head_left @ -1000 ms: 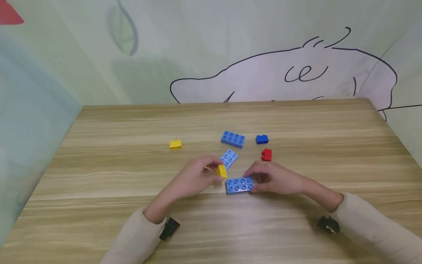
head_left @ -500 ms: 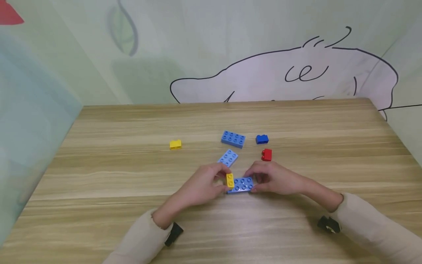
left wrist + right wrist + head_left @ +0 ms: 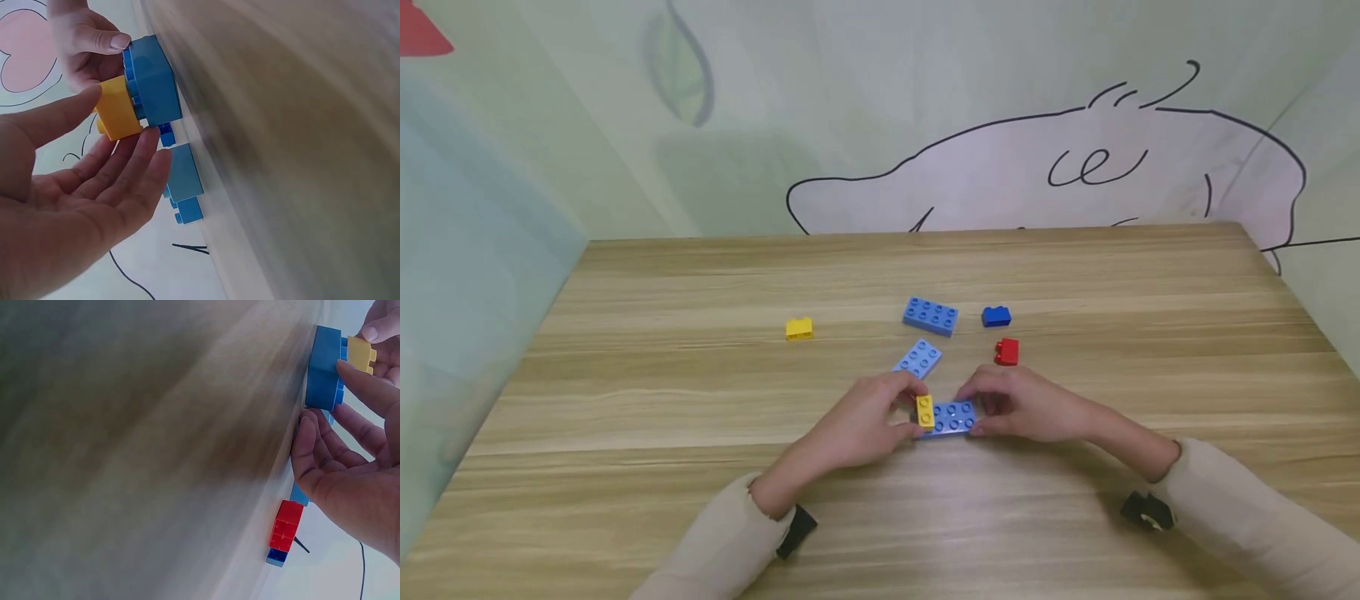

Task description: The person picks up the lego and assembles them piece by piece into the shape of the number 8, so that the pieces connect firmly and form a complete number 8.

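Note:
My left hand pinches a small yellow building brick between thumb and fingers, over the left end of a blue eight-stud brick. In the left wrist view the yellow brick meets the studs of the blue brick, slightly tilted, and some stud height still shows between them. At the other end my right hand holds the blue brick between thumb and finger, flat on the table. Just behind my left fingertips lies a light blue brick, its near end partly hidden.
Farther back on the wooden table lie another blue eight-stud brick, a small dark blue brick, and a small red brick on its side. A second yellow brick lies to the left. A patterned wall stands behind.
My left hand has moved right and toward me, bringing the yellow brick from beside the blue brick onto its left end and turning it straight. The right hand has stayed in place.

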Available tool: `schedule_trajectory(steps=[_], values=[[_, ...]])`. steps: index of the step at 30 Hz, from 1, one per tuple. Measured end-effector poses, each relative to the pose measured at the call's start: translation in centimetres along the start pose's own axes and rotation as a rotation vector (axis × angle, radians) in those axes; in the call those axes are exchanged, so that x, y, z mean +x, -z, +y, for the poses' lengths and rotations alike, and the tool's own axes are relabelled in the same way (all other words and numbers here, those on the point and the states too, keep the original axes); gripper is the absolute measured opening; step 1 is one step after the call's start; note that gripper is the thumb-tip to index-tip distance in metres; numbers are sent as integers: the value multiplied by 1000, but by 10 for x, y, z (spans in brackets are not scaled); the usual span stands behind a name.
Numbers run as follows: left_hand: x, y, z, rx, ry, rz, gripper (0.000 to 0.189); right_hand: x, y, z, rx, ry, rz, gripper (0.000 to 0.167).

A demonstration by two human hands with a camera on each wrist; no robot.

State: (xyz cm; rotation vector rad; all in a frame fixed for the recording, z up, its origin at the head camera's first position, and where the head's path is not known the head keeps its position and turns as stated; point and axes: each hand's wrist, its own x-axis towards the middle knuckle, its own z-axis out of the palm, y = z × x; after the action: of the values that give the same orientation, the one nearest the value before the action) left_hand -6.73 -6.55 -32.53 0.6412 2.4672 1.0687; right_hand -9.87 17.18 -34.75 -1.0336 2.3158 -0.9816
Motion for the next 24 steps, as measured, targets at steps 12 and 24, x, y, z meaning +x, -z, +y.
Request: schedule_trajectory(steps=[12, 24], values=[[-2, -1, 1, 52, -5, 17, 33, 1, -1, 1, -7, -9, 5, 33], [-4, -3, 0, 61, -7, 32, 32, 1, -1, 1, -11, -5, 7, 32]])
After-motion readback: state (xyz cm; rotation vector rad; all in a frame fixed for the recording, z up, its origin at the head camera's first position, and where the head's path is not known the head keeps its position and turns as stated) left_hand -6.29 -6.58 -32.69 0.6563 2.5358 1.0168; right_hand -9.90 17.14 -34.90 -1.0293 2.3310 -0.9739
